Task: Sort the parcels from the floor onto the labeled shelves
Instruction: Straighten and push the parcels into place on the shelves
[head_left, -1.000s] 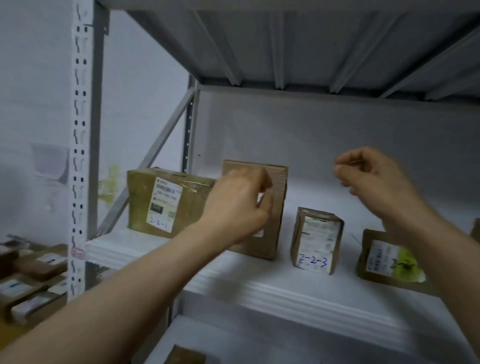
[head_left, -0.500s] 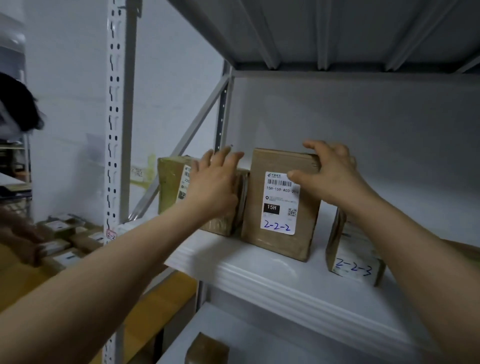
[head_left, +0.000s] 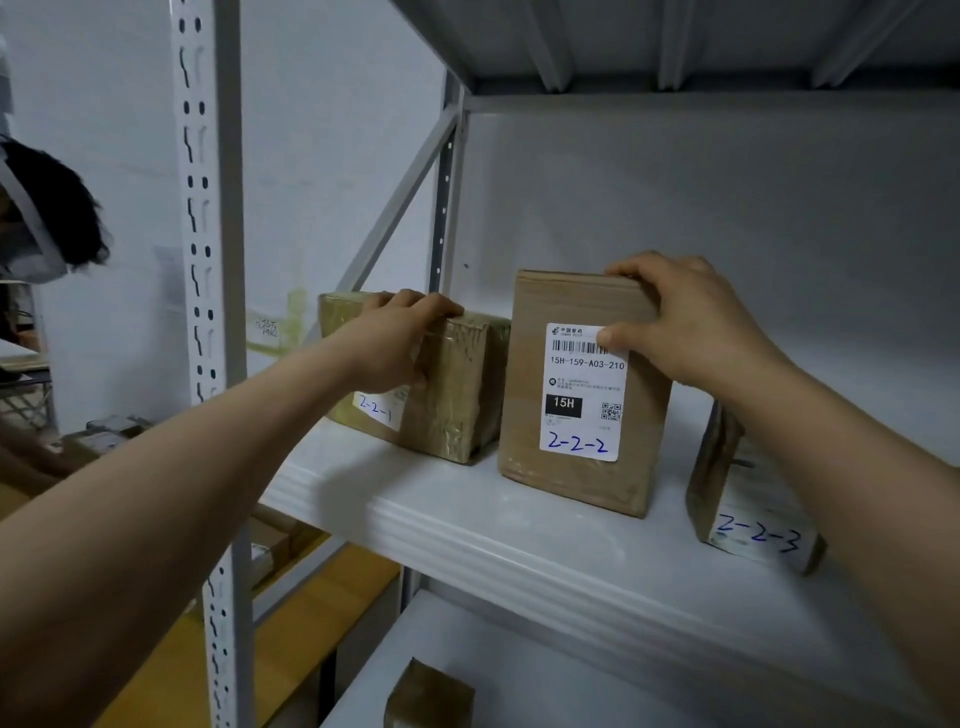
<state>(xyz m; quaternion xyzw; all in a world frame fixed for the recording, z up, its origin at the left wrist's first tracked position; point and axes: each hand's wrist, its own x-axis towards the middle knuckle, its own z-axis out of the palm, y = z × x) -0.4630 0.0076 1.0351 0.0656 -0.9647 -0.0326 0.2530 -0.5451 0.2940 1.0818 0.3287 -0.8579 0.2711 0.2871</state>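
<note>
Three brown parcels stand on the white shelf (head_left: 519, 540). The taped parcel marked 2-2-1 (head_left: 457, 384) is at the left; my left hand (head_left: 400, 343) grips its top front edge, fingers over the top and thumb on the front. The upright parcel marked 2-2-2 (head_left: 566, 431) stands in the middle; my right hand (head_left: 680, 322) grips its top right corner, thumb on the label. The parcel marked 2-2-3 (head_left: 743, 509) sits at the right, partly hidden by my right forearm.
A perforated white upright (head_left: 208, 260) stands at the left. Another small brown parcel (head_left: 428, 696) lies on the shelf below. Several parcels (head_left: 98, 436) lie on the floor at the far left, where another person's hand (head_left: 31, 457) and head show.
My left hand has curled over the top edge of the 2-2-1 parcel, where half a second ago its fingers lay flat. My right hand holds on to the 2-2-2 parcel. The view has moved closer.
</note>
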